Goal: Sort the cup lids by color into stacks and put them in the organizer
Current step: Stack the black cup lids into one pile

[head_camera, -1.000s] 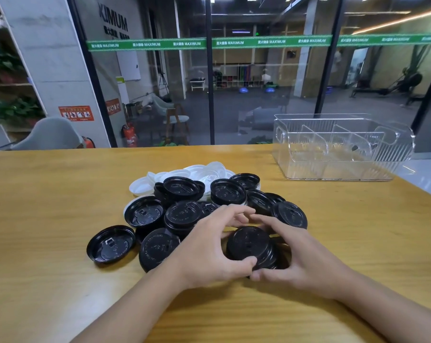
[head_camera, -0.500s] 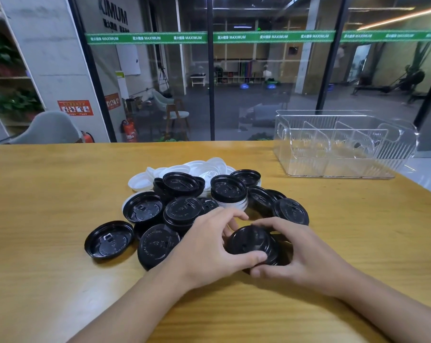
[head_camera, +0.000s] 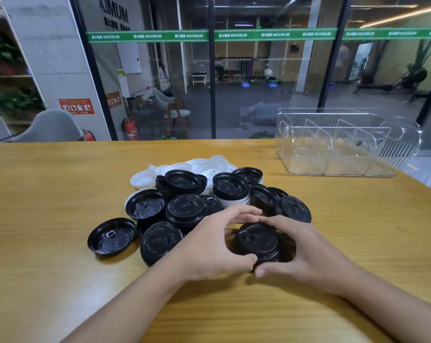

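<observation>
Black lid stack (head_camera: 257,240) sits lower centre on the worktop (head_camera: 48,219) — left hand (head_camera: 209,246) and right hand (head_camera: 306,251) clamp their grip round it (squaring it, I judge). Next — carry it level to the organizer (head_camera: 345,144), upper right.

Location: fitness-centre front area.
Glass partition (head_camera: 264,107) with green MAXIMUM band (head_camera: 274,35); beyond it, blue balance domes (head_camera: 245,84), equipment shelving (head_camera: 241,70) and exercise machine (head_camera: 407,80).

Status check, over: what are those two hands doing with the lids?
Left hand, right hand: both gripping black lid stack. Organizer far right, no lids inside. Loose lid pile close behind.
</observation>
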A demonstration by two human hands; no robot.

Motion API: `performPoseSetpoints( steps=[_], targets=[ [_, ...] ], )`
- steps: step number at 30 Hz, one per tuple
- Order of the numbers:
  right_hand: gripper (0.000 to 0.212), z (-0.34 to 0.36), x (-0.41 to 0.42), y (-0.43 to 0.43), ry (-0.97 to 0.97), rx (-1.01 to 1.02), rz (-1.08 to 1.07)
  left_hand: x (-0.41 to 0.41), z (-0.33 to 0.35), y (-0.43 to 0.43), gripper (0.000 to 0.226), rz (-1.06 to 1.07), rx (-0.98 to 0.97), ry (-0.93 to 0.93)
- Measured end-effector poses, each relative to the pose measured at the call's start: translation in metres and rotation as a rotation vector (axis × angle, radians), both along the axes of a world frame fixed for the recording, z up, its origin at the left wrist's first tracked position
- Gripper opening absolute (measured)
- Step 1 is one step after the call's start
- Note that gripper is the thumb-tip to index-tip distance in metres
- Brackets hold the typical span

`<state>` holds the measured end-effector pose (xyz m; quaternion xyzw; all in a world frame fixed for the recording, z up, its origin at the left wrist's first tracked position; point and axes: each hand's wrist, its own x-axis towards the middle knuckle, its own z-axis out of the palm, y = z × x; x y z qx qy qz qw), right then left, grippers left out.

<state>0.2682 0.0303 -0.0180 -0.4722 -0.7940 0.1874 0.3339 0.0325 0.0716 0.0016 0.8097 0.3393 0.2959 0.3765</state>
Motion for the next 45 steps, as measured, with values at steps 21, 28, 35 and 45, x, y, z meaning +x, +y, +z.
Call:
performPoseSetpoints(
  steps=[21, 28, 35, 45],
  targets=[
    [0.091, -0.004, 0.002, -0.001, -0.12, 0.022, 0.021, 0.001, -0.005, 0.0, 0.063, 0.015, 0.055, -0.028],
    [0.088, -0.004, 0.008, -0.003, -0.205, -0.033, 0.058, 0.0, -0.007, -0.001, 0.063, -0.016, 0.08, -0.011],
    [0.086, -0.005, 0.0, -0.002, -0.188, 0.028, 0.044, -0.013, 0.0, 0.003, 0.048, 0.008, 0.338, 0.057],
    [0.075, 0.005, -0.04, 0.013, -0.148, 0.045, 0.107, -0.07, 0.008, 0.024, 0.041, 0.473, 0.601, 0.092]
  ],
)
